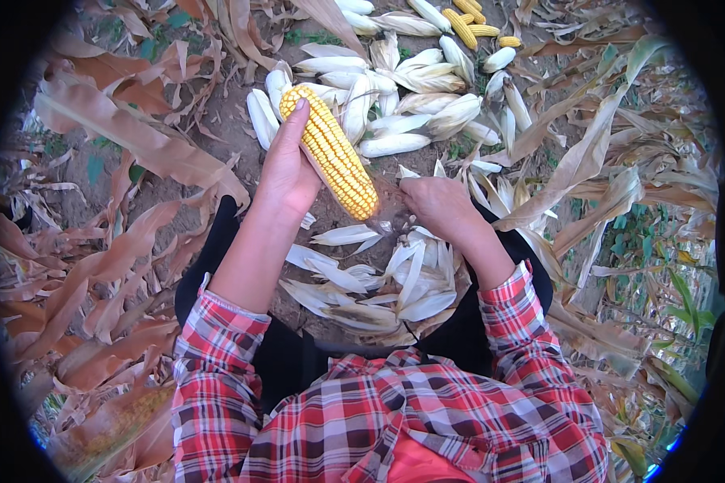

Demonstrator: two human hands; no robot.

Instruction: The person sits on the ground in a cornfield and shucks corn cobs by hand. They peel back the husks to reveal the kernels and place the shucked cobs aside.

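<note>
A bare yellow corn cob (332, 148) lies along my left hand (290, 163), the thumb pressed on its upper end. Its lower end points toward my right hand (438, 205), whose fingers are curled around pale husk (408, 173). Dark corn silk (389, 208) shows between the cob's end and the right fingers. Whether the husk still joins the cob is hidden by the hand. Below both hands, loose stripped husks (393, 290) lie heaped on the soil between my knees.
Several ears in pale husk (393, 145) lie piled on the ground ahead. Beyond them at the top right are several bare yellow cobs (459, 27). Dry brown corn leaves (133, 142) cover the left side, and more dry leaves (598, 139) lean in from the right.
</note>
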